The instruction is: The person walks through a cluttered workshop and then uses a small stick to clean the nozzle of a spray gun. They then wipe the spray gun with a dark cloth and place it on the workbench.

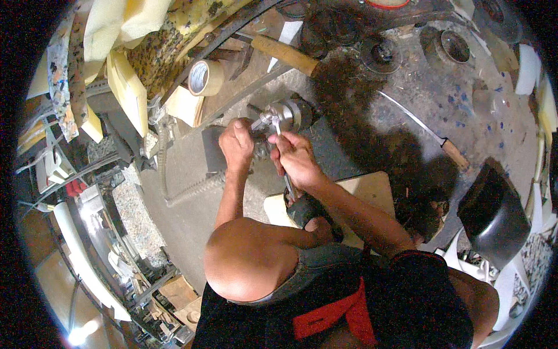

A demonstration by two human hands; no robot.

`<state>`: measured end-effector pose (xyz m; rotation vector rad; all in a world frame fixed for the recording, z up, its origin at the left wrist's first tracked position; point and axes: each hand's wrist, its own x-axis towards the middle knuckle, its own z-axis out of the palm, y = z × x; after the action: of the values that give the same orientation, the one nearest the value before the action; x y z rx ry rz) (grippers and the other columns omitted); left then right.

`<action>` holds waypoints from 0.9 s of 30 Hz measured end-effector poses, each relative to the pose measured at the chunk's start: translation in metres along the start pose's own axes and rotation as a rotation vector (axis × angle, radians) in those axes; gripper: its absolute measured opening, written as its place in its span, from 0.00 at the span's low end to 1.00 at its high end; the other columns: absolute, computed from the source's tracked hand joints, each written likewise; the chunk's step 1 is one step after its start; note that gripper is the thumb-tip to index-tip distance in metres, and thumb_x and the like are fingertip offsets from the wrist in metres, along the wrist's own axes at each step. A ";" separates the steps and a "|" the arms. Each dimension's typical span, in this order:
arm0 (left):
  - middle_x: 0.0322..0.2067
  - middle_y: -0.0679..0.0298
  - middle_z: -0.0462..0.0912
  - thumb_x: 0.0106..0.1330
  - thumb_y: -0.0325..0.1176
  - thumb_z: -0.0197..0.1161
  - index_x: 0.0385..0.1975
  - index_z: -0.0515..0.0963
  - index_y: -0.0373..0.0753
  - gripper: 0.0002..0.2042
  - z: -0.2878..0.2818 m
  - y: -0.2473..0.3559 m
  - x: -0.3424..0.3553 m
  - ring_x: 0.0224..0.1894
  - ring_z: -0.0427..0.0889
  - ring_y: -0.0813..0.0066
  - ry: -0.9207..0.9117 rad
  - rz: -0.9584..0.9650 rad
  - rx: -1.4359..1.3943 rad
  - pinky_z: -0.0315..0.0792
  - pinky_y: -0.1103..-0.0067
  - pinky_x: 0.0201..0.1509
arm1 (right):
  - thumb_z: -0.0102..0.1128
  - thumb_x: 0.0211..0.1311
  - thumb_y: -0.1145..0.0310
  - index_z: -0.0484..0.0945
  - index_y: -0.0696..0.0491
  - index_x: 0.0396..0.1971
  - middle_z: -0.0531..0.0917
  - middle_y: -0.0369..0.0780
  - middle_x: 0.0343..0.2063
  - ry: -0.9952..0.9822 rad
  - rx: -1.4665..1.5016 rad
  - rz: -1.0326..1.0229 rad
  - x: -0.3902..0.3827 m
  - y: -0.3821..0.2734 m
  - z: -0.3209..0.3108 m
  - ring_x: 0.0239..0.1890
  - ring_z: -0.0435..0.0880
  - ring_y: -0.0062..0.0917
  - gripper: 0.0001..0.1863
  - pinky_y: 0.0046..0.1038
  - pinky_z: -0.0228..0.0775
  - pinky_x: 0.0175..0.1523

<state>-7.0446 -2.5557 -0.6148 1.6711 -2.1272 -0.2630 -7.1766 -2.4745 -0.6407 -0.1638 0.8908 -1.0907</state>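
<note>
On the floor ahead of me lies a round silver metal machine part (pixel 295 114) with a dark body behind it. My right hand (pixel 299 160) is closed round a long, slim silver wrench (pixel 278 127); its upper end meets the front of the machine part, and its lower end comes out below my fingers. To the left, my left hand (pixel 237 142) is closed in a fist on a short silver metal tool (pixel 259 123), which reaches to the same spot. My fingers hide most of that tool, so its exact kind does not show.
A long knife (pixel 415 116) with a wooden handle lies at the right. Up and left are a tape roll (pixel 206 78) and a wooden-handled hammer (pixel 285 53). My shoe (pixel 308 210) rests by a pale board (pixel 372 195). A curved black panel (pixel 494 212) stands at the right.
</note>
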 end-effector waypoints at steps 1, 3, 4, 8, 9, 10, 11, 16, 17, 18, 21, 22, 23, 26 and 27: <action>0.21 0.51 0.78 0.70 0.41 0.39 0.25 0.78 0.35 0.22 0.000 -0.001 0.000 0.25 0.78 0.51 0.000 0.006 -0.024 0.70 0.66 0.32 | 0.46 0.70 0.65 0.75 0.55 0.40 0.72 0.33 0.16 0.015 -0.070 0.094 -0.001 0.000 0.001 0.10 0.64 0.14 0.11 0.20 0.56 0.15; 0.21 0.51 0.77 0.70 0.41 0.39 0.25 0.78 0.35 0.22 0.000 -0.001 -0.001 0.25 0.78 0.51 0.001 0.003 -0.053 0.70 0.66 0.31 | 0.45 0.71 0.65 0.74 0.56 0.40 0.72 0.33 0.17 0.002 -0.027 0.008 0.001 0.000 0.001 0.11 0.65 0.14 0.12 0.20 0.56 0.15; 0.21 0.51 0.77 0.70 0.41 0.39 0.25 0.78 0.35 0.22 0.000 -0.001 -0.001 0.25 0.78 0.51 0.001 -0.002 -0.056 0.70 0.66 0.32 | 0.45 0.71 0.65 0.74 0.56 0.41 0.72 0.33 0.17 0.017 -0.037 -0.038 0.004 0.001 -0.001 0.11 0.65 0.14 0.12 0.20 0.56 0.15; 0.21 0.51 0.78 0.69 0.41 0.40 0.26 0.78 0.35 0.21 -0.001 0.000 0.000 0.25 0.78 0.51 -0.016 -0.026 -0.013 0.71 0.66 0.32 | 0.45 0.70 0.65 0.75 0.57 0.43 0.72 0.32 0.17 -0.028 -0.092 -0.147 0.013 0.005 -0.013 0.11 0.65 0.13 0.13 0.20 0.56 0.14; 0.21 0.52 0.78 0.69 0.41 0.40 0.26 0.78 0.35 0.21 -0.001 0.000 0.000 0.25 0.79 0.52 -0.036 -0.084 0.024 0.71 0.67 0.32 | 0.45 0.70 0.65 0.75 0.57 0.43 0.73 0.32 0.17 -0.048 -0.106 -0.145 0.013 0.005 -0.016 0.11 0.65 0.13 0.13 0.20 0.56 0.14; 0.21 0.52 0.78 0.69 0.41 0.41 0.26 0.78 0.35 0.21 -0.001 0.001 0.000 0.25 0.79 0.53 -0.013 -0.023 -0.011 0.71 0.67 0.32 | 0.45 0.70 0.65 0.75 0.58 0.43 0.73 0.33 0.18 -0.045 -0.344 -0.099 0.014 0.004 -0.020 0.11 0.65 0.13 0.13 0.19 0.56 0.14; 0.21 0.52 0.78 0.69 0.41 0.41 0.26 0.78 0.34 0.21 -0.002 0.001 0.000 0.25 0.79 0.53 -0.002 -0.004 -0.020 0.71 0.67 0.32 | 0.45 0.70 0.65 0.74 0.58 0.43 0.73 0.33 0.18 -0.048 -0.335 -0.132 0.014 0.003 -0.022 0.11 0.65 0.13 0.13 0.19 0.56 0.15; 0.21 0.53 0.78 0.69 0.41 0.41 0.27 0.79 0.34 0.20 -0.003 0.003 -0.002 0.24 0.79 0.56 -0.013 -0.038 -0.047 0.71 0.69 0.31 | 0.48 0.68 0.67 0.73 0.59 0.45 0.73 0.34 0.19 -0.138 -0.210 -0.195 0.016 -0.008 -0.023 0.13 0.66 0.13 0.13 0.19 0.58 0.15; 0.21 0.53 0.78 0.69 0.41 0.41 0.27 0.79 0.35 0.20 -0.003 0.003 -0.002 0.24 0.78 0.56 -0.014 -0.033 -0.044 0.71 0.69 0.31 | 0.48 0.68 0.67 0.73 0.60 0.45 0.73 0.34 0.19 -0.160 -0.181 -0.283 0.015 -0.008 -0.023 0.13 0.67 0.13 0.13 0.19 0.58 0.16; 0.21 0.53 0.78 0.69 0.41 0.41 0.27 0.79 0.35 0.20 -0.002 0.003 -0.001 0.24 0.78 0.56 -0.014 -0.028 -0.046 0.71 0.69 0.31 | 0.50 0.67 0.67 0.74 0.60 0.44 0.73 0.34 0.19 -0.123 -0.259 -0.257 0.012 -0.007 -0.024 0.13 0.66 0.12 0.13 0.18 0.58 0.16; 0.20 0.53 0.77 0.69 0.41 0.41 0.27 0.78 0.35 0.21 0.000 0.002 0.000 0.24 0.78 0.55 0.016 0.018 -0.078 0.71 0.69 0.31 | 0.49 0.67 0.68 0.76 0.59 0.42 0.73 0.34 0.18 -0.065 -0.355 -0.151 -0.002 0.000 -0.034 0.15 0.68 0.13 0.12 0.20 0.61 0.19; 0.20 0.53 0.77 0.69 0.41 0.41 0.27 0.78 0.35 0.21 0.001 0.002 0.000 0.24 0.78 0.55 0.021 0.023 -0.081 0.70 0.69 0.31 | 0.49 0.65 0.71 0.77 0.60 0.41 0.73 0.35 0.17 -0.061 -0.420 -0.261 -0.007 0.001 -0.039 0.18 0.72 0.14 0.11 0.22 0.62 0.22; 0.20 0.52 0.77 0.69 0.41 0.41 0.27 0.78 0.35 0.21 0.001 0.001 0.000 0.24 0.77 0.54 0.031 0.031 -0.076 0.70 0.69 0.31 | 0.50 0.64 0.72 0.77 0.60 0.40 0.73 0.37 0.17 -0.028 -0.525 -0.351 -0.011 0.001 -0.041 0.19 0.73 0.18 0.11 0.24 0.63 0.23; 0.21 0.52 0.77 0.70 0.41 0.40 0.26 0.78 0.35 0.21 0.001 -0.001 0.000 0.24 0.78 0.53 0.026 0.024 -0.054 0.70 0.68 0.31 | 0.51 0.60 0.75 0.76 0.61 0.38 0.75 0.44 0.18 0.091 -0.804 -0.585 -0.015 -0.004 -0.041 0.21 0.78 0.31 0.09 0.31 0.66 0.25; 0.21 0.52 0.77 0.70 0.41 0.40 0.26 0.78 0.35 0.21 0.001 -0.002 -0.001 0.24 0.78 0.53 0.019 0.028 -0.047 0.70 0.67 0.31 | 0.52 0.58 0.75 0.76 0.61 0.36 0.76 0.47 0.19 0.139 -0.857 -0.675 -0.013 -0.008 -0.038 0.22 0.79 0.36 0.08 0.33 0.66 0.26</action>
<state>-7.0435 -2.5555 -0.6165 1.6103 -2.1119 -0.2857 -7.2108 -2.4562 -0.6544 -1.1763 1.4448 -1.2707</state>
